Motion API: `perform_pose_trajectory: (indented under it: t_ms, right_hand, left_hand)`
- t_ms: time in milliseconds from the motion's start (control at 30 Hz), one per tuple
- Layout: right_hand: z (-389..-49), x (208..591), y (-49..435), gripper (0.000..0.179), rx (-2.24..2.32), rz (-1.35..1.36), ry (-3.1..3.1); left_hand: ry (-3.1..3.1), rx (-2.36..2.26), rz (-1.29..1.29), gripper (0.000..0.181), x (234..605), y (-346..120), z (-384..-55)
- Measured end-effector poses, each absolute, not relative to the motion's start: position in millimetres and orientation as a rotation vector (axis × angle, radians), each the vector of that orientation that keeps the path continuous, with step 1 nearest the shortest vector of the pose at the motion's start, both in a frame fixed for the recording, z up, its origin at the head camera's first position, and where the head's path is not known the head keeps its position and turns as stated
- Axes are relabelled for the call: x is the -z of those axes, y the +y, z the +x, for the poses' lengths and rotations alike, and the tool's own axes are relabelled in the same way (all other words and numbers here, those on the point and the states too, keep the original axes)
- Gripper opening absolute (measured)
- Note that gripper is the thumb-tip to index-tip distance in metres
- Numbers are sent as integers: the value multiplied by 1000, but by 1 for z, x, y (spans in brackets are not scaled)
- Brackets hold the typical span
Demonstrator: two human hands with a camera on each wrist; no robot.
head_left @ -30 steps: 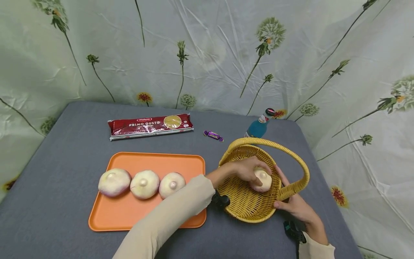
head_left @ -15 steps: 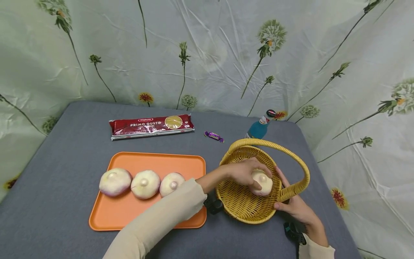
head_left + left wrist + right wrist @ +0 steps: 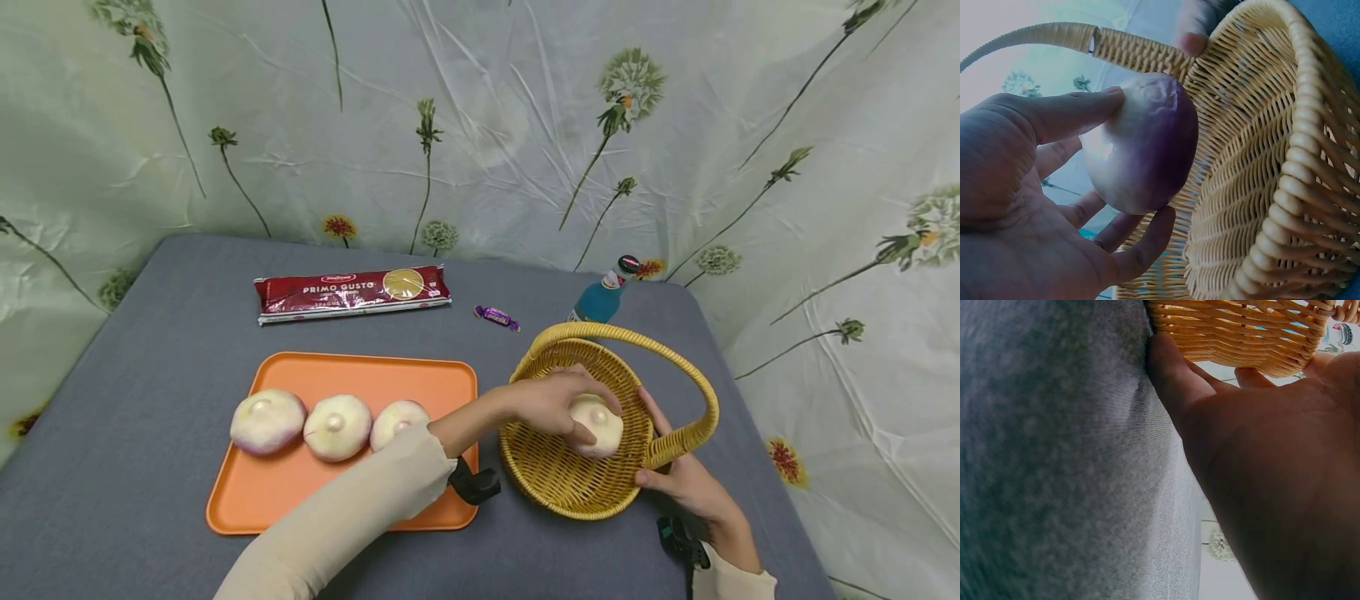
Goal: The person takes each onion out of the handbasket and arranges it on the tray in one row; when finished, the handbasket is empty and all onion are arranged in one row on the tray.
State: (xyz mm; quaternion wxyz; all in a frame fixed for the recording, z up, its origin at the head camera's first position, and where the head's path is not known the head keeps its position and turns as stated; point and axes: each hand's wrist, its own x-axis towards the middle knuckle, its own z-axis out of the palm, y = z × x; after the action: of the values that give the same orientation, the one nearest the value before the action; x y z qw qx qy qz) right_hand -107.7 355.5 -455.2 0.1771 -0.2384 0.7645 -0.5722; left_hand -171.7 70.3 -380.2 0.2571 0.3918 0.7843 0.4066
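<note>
My left hand reaches into the yellow wicker basket and grips a turnip between thumb and fingers. In the left wrist view, the turnip shows its purple-and-white skin, with the thumb on one side and fingertips on the other. My right hand holds the basket's outer right side, below the handle's base; its thumb lies against the wicker in the right wrist view. On the orange tray sit three more turnips: one at the left, one in the middle, one partly behind my left sleeve.
A red spaghetti pack lies at the back of the grey table. Right of it is a purple-wrapped candy. The blue bottle stands behind the basket, whose handle arches above its opening.
My left hand and the turnip in its grip have shifted left inside the basket, and the left forearm has drawn back leftward. My right hand has stayed in place on the basket.
</note>
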Motion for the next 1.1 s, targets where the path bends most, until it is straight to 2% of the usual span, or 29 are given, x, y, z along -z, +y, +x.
perform_pose_trajectory:
  t_ms: [1100]
  right_hand:
    - [-108, 454, 354, 109, 1588, -662, 2221]
  left_hand:
    - [2143, -1138, 1147, 44, 367, 18, -143]
